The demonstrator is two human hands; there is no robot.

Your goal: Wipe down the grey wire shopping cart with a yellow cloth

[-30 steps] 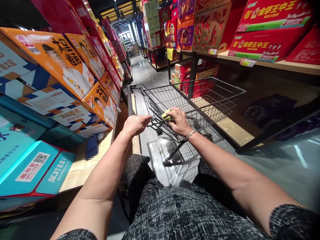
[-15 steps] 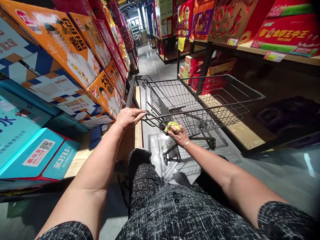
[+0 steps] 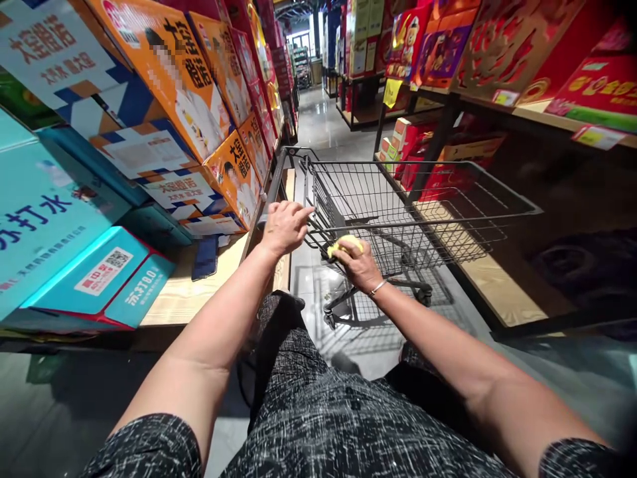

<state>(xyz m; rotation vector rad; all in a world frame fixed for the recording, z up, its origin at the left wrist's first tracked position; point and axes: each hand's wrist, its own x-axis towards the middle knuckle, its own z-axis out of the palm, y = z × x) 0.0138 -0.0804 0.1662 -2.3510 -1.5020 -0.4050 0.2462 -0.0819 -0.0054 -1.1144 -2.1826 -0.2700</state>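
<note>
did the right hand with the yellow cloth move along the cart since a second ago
Yes. The right hand with the yellow cloth has dropped from the cart's top rear bar to a lower bar of the basket; the left hand stays at the cart's left rear corner.

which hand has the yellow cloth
The right hand presses the yellow cloth on the cart rail; the left hand grips bare metal.
</note>
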